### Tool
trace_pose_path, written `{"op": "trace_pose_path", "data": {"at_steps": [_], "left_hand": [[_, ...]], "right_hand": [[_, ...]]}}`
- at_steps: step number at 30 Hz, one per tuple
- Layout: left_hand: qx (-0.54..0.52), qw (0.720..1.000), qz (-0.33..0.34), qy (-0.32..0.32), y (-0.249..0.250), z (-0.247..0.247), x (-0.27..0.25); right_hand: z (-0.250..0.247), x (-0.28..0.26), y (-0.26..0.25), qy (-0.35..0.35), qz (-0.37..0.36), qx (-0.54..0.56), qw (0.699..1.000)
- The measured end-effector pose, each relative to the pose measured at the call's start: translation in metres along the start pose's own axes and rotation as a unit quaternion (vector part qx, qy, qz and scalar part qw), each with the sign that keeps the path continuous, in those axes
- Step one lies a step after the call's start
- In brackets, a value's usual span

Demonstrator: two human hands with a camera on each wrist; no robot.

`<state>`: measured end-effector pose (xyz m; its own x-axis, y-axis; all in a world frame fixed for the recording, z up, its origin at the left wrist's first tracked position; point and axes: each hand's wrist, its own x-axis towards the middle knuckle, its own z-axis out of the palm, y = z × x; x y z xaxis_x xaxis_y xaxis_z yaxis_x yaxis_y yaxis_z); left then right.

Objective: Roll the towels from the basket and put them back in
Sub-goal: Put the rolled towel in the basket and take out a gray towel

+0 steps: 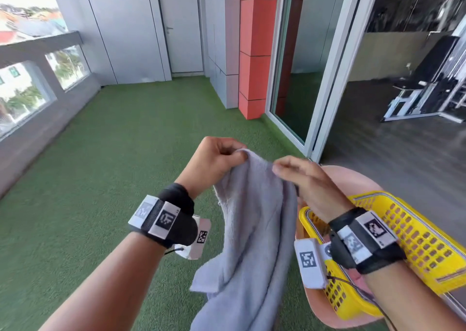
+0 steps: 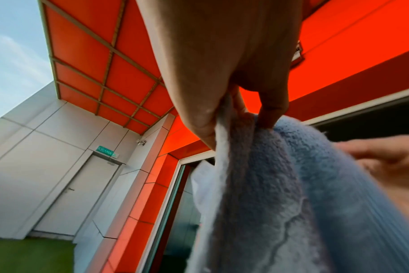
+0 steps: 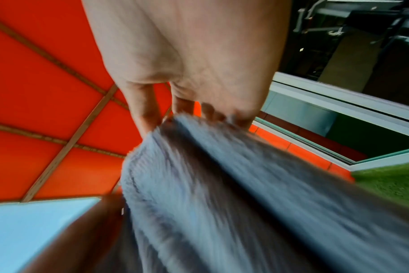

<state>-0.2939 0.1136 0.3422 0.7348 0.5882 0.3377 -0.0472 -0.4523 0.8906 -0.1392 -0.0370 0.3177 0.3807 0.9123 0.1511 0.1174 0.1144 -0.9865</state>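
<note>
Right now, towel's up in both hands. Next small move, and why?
Probably slide the right hand along the top edge, away from the left hand, to spread the towel: both hold it close together, so it hangs bunched, unrolled, beside the basket.

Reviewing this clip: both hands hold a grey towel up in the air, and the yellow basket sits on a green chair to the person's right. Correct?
Not quite: the head view shows the yellow basket on a pink chair, not green. The left hand and right hand do hold the grey towel up.
</note>
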Motion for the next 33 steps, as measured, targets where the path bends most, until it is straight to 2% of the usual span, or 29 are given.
{"op": "trace_pose_path", "data": {"at_steps": [2,3,5,7,9,11,13,14,16,18,21,25,29,31,33], "left_hand": [[0.013,1.0,0.015,-0.021,0.006,0.006,0.004],[0.027,0.999,0.017,-0.041,0.005,0.008,0.004],[0.035,0.997,-0.01,-0.075,-0.006,0.008,0.001],[0.01,0.996,-0.043,-0.082,-0.021,0.004,-0.006],[-0.053,0.995,-0.059,-0.06,-0.029,0.003,-0.014],[-0.15,0.986,-0.075,-0.007,-0.028,0.003,-0.017],[-0.198,0.976,-0.083,0.036,-0.021,0.006,-0.013],[-0.181,0.98,-0.071,0.032,-0.018,0.007,-0.01],[-0.075,0.997,-0.023,-0.027,-0.008,0.014,-0.004],[0.014,0.996,0.025,-0.081,0.003,0.026,-0.001],[0.006,0.996,0.034,-0.081,0.009,0.037,0.005],[0.034,0.997,0.018,-0.062,0.0,0.04,0.008],[-0.038,0.996,-0.021,-0.075,-0.003,0.043,-0.001],[-0.053,0.995,-0.036,-0.077,-0.008,0.045,-0.01],[-0.054,0.995,-0.049,-0.075,-0.017,0.043,-0.02]], "right_hand": [[0.016,0.001,0.009,-0.059,0.013,-0.047,0.997],[0.019,0.002,0.01,-0.06,0.007,-0.056,0.997],[0.013,0.004,0.005,-0.01,-0.006,-0.035,0.999],[0.0,0.003,-0.001,0.042,-0.004,0.029,0.999],[-0.01,0.001,-0.001,0.064,0.0,0.056,0.996],[-0.011,0.001,0.006,0.066,0.005,0.015,0.998],[-0.008,-0.001,0.018,0.023,0.027,-0.034,0.999],[-0.004,-0.002,0.023,-0.008,0.042,-0.051,0.998],[0.003,-0.005,0.024,-0.029,0.04,-0.049,0.998],[0.006,-0.002,0.014,-0.001,-0.002,-0.002,1.0],[0.007,0.004,0.002,0.04,-0.037,0.048,0.997],[0.003,0.005,0.002,0.07,-0.04,0.028,0.996],[0.0,0.014,-0.004,0.078,-0.057,0.002,0.995],[-0.009,0.026,-0.011,0.138,-0.078,-0.001,0.987],[-0.026,0.039,-0.022,0.231,-0.105,0.034,0.967]]}}
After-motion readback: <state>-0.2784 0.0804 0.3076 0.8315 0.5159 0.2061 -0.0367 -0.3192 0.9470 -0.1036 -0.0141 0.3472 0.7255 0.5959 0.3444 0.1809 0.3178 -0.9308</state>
